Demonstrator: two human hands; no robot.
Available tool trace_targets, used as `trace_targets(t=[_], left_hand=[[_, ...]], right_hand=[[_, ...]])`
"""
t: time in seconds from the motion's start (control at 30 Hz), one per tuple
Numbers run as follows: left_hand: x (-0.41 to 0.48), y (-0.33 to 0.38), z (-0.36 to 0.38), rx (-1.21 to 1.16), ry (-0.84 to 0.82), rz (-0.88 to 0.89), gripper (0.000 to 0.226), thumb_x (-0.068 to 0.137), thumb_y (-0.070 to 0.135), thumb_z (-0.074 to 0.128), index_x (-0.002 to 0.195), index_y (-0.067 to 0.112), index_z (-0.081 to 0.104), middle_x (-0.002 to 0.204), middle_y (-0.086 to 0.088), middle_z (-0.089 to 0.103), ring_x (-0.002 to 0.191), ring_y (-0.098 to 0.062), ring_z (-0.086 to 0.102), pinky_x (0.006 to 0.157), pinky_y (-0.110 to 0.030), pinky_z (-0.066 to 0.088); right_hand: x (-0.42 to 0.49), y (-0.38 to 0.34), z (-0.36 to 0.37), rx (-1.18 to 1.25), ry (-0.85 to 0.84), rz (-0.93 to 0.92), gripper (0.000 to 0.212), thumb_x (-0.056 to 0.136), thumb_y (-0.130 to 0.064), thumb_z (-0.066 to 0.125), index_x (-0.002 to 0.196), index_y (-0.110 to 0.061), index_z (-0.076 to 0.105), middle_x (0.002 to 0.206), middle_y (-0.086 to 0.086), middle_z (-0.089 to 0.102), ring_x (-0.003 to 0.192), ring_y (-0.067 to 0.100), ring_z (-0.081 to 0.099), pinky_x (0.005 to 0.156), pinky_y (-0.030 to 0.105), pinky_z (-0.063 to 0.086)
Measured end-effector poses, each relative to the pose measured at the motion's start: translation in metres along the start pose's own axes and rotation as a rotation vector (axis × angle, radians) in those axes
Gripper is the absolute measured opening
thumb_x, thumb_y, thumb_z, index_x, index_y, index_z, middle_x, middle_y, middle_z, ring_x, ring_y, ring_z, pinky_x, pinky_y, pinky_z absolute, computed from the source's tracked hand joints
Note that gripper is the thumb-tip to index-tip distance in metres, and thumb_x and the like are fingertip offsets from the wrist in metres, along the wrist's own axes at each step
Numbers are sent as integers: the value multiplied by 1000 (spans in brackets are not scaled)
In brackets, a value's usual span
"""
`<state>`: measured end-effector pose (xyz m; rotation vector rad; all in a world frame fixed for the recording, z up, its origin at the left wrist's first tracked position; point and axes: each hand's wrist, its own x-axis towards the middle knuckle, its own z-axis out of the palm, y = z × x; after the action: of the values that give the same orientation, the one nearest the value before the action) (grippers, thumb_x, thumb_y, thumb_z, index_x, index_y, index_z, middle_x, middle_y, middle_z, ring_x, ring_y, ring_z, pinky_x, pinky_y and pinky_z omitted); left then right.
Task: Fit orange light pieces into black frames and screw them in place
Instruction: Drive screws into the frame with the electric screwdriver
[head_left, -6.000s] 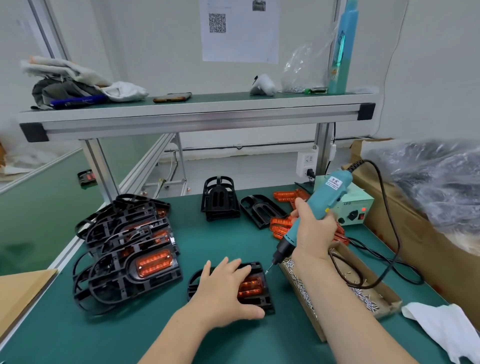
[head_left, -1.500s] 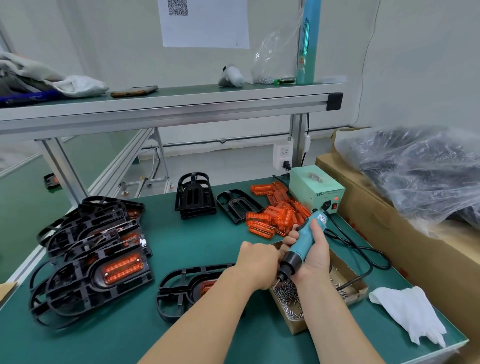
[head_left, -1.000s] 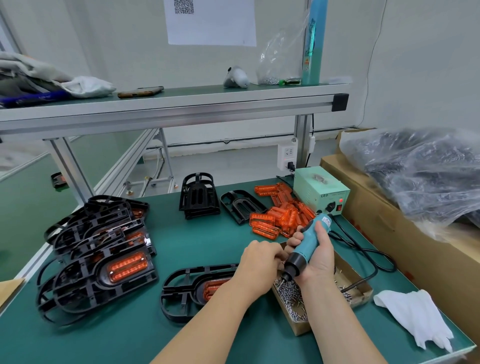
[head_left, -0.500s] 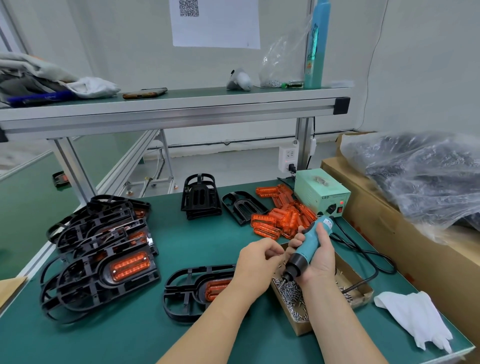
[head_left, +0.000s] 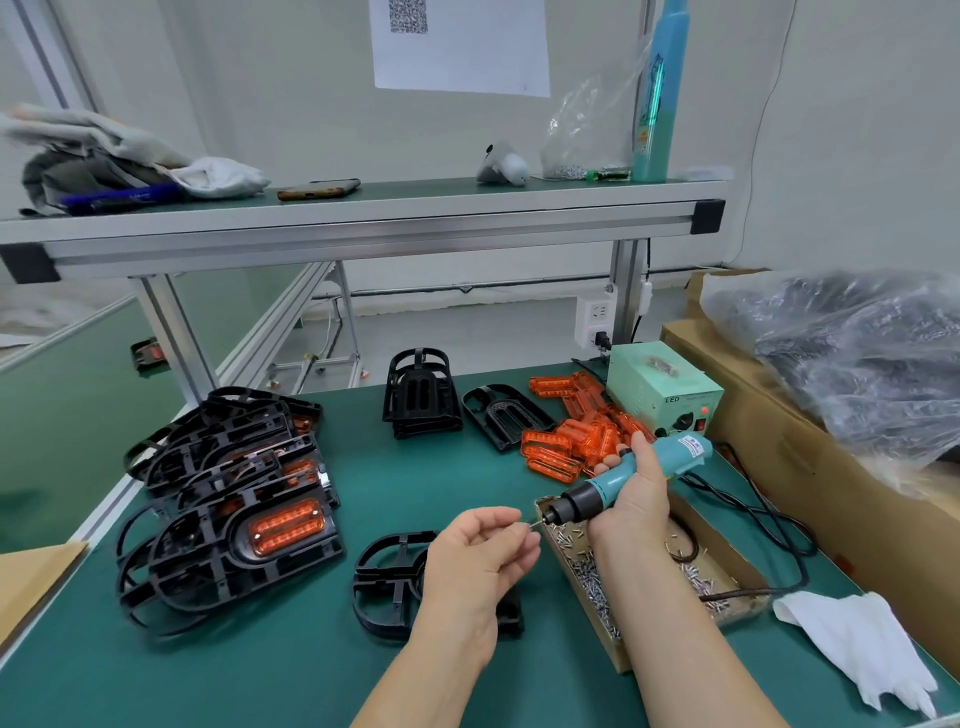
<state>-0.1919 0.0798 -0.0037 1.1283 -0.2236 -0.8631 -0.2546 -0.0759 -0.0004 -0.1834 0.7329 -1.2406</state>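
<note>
Since half a second before, the left hand (head_left: 483, 564) had pulled back leftward off the driver tip and the driver had dropped to a flatter angle. Its fingers (head_left: 506, 519) pinched a small silver metal screw (head_left: 532, 525) right at the bit; contact with the bit couldn't be told. The right hand (head_left: 634, 499) was clenched round the teal plastic electric screwdriver (head_left: 618, 480). The driver's long axis ran lower-left to upper-right, with the dark nose pointing left at the screw.

Key relation: the black plastic openwork frame (head_left: 389, 582) lay flat on the green matte surface (head_left: 291, 675), below and left of the bit and directly under the left hand. That hand hid the frame's middle, so no orange piece or screw holes were visible. The left hand was nearer the frame; the driver would likely need to swing down-left.

- Just right of the frame, under the right wrist: a shallow brown cardboard tray (head_left: 623, 665) of loose shiny screws.
- Left: a stack of finished ribbed black frames (head_left: 234, 525), the top one with a glossy orange lens.
- Beyond: a heap of translucent orange light pieces (head_left: 574, 439), empty black frames (head_left: 421, 395), and a pale green power box (head_left: 660, 387).
</note>
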Motion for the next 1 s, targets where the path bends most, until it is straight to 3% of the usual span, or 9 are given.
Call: trace_targets(t=[0.23, 0.43, 0.53, 0.67, 0.77, 0.9, 1.0], left_hand=[[-2, 0, -11, 6, 132, 89, 13, 86, -12, 66, 95, -3, 67, 84, -17, 68, 73, -23, 73, 66, -26, 59], [-10, -4, -11, 17, 263, 224, 14, 87, -8, 66, 90, 6, 69, 74, -4, 72, 76, -18, 74, 65, -22, 56], [-14, -2, -13, 211, 315, 367, 18, 86, -3, 69, 85, 15, 70, 79, 1, 73, 78, -12, 72, 70, -21, 54], [-20, 5, -21, 439, 252, 546, 26, 86, 2, 70, 82, 27, 71, 85, 10, 73, 82, -6, 67, 72, -10, 48], [-20, 9, -20, 389, 242, 541, 26, 87, 1, 70, 83, 26, 71, 84, 8, 73, 82, -8, 69, 73, -11, 50], [-14, 13, -17, 163, 270, 412, 17, 89, -1, 67, 88, 16, 70, 82, 5, 74, 80, -11, 74, 76, -23, 54], [-16, 11, -20, 267, 255, 512, 26, 89, 1, 67, 85, 27, 70, 84, 7, 74, 83, -10, 73, 76, -19, 55]], right_hand=[[-15, 16, 7, -86, 55, -64, 27, 88, -28, 77, 105, -15, 60, 70, -2, 61, 54, 6, 59, 49, 20, 50], [-32, 28, 15, -74, 93, -97, 27, 89, -21, 75, 107, -11, 58, 71, 0, 60, 54, 7, 59, 56, 24, 52], [-39, 33, 18, -63, 111, -65, 24, 90, -18, 74, 106, -13, 57, 70, -1, 60, 50, 6, 60, 52, 22, 51], [-43, 34, 19, -68, 123, 16, 21, 90, -19, 74, 102, -14, 57, 72, -1, 60, 42, 4, 59, 44, 19, 48], [-46, 33, 23, -48, 113, 44, 19, 89, -19, 74, 99, -14, 58, 72, -2, 60, 40, 4, 58, 42, 18, 47], [-52, 35, 29, -38, 102, 12, 19, 89, -23, 75, 96, -16, 59, 67, -4, 61, 43, 4, 60, 44, 19, 48], [-54, 37, 34, -39, 97, -8, 19, 88, -23, 76, 96, -15, 60, 62, -5, 62, 44, 4, 60, 45, 20, 49]])
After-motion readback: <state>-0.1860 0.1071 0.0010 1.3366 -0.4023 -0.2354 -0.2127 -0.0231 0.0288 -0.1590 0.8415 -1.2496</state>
